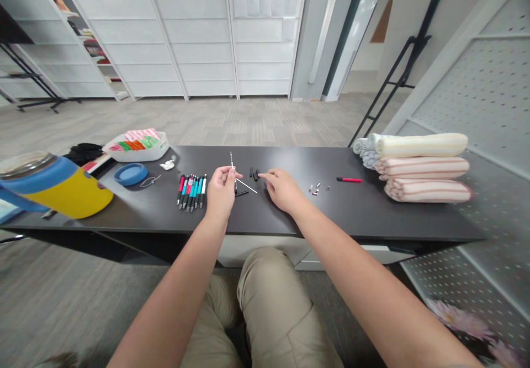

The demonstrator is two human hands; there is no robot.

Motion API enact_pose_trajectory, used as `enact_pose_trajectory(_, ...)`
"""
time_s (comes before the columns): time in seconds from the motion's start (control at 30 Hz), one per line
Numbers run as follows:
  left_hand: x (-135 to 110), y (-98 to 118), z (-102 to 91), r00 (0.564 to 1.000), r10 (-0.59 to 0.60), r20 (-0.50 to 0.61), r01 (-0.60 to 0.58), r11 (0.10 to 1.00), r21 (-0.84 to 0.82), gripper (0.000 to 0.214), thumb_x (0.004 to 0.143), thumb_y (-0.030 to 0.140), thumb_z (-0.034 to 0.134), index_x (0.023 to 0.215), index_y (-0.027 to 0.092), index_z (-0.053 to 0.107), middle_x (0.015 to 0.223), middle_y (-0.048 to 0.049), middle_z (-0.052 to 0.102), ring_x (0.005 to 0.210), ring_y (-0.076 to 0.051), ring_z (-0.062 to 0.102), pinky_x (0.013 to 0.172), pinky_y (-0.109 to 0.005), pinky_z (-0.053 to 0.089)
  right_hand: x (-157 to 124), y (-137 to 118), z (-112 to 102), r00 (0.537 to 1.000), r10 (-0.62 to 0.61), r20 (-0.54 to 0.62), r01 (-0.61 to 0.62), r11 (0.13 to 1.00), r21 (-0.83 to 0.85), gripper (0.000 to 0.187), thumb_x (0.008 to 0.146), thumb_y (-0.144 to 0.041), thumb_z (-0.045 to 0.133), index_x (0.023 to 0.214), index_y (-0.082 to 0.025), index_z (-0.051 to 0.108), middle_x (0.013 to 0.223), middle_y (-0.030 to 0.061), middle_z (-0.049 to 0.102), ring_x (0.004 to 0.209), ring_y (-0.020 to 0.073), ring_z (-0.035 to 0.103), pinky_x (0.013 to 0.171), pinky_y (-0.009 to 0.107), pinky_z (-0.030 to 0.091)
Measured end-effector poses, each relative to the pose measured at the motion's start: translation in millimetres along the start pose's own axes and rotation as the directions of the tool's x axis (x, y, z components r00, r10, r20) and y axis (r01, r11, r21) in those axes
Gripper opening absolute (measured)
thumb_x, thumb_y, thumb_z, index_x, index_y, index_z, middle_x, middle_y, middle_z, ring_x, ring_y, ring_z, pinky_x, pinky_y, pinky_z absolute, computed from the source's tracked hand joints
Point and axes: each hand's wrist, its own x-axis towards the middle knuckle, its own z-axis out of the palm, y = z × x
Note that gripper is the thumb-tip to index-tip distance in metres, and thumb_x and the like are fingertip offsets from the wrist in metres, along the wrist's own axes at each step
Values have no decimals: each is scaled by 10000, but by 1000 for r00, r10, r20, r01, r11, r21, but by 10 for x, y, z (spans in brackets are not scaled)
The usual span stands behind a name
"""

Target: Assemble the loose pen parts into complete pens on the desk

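Dark surface (298, 161) keeps everything within reach: the left hand (220, 190) pinches a slim pen refill (232, 163) upright, seemingly lifted for a clear view, while the right hand (281, 190), apart, rests open beside small black pen parts (253, 174), with pens (191, 192) grouped aside

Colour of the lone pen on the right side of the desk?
The lone pen is pinkish red with a black end, best seen in the head view.

Rolled striped towels (422, 169) are stacked at the table's (372, 213) right end (probably cotton).
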Motion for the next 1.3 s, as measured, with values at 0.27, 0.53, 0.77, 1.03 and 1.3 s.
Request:
enact_pose_trajectory(0.27, -11, 2, 26, 1000, -7, 28, 9, 999, -54, 316, 977, 493, 629, 1095, 199, 634, 931, -66, 768, 720, -148, 645, 630, -252, 456, 293, -24, 87, 998, -55, 1, 55, 991, -122, 385, 1058, -348, 509, 1405, -279, 659, 1415, 121, 592, 1261, 318, 520, 1063, 490, 453)
enact_pose_trajectory(0.53, 3, -49, 29, 1000, -29, 9, 29, 995, -94, 300, 968, 475, 647, 1080, 196, 650, 897, -52, 756, 730, -148, 649, 668, -252, 470, 698, 153, 316, 998, -49, 32, 50, 998, -47, 492, 935, -575, 673, 1296, -243, 713, 1510, 114, 564, 1388, 349, 471, 1154, 531, 408)
enact_pose_trajectory(0.77, 13, -44, 35, 999, -31, 28, 33, 997, -75, 285, 974, 454, 647, 1083, 190, 656, 888, -48, 758, 746, -152, 659, 676, -250, 472, 761, 255, 393, 997, -47, 54, 47, 999, -5, 447, 894, -595, 717, 1193, -265, 756, 1440, 99, 608, 1343, 336, 510, 1132, 522, 430)
enact_pose_trajectory(1.03, 9, -45, 34, 999, -34, 41, 37, 997, -66, 285, 975, 459, 644, 1080, 194, 659, 881, -45, 758, 658, -132, 610, 623, -245, 446, 746, 234, 395, 997, -64, 35, 64, 998, 5, 356, 885, -548, 744, 1111, -274, 756, 1358, 93, 634, 1266, 331, 548, 1072, 518, 463)
enact_pose_trajectory(1.3, 16, -45, 29, 999, -17, 42, 18, 999, -38, 283, 980, 457, 636, 1079, 192, 654, 883, -47, 758, 751, -152, 653, 689, -252, 457, 714, 118, 384, 1000, -18, 3, 18, 1000, 0, 139, 908, -377, 721, 941, -244, 744, 1248, 100, 628, 1190, 297, 558, 1067, 487, 470)
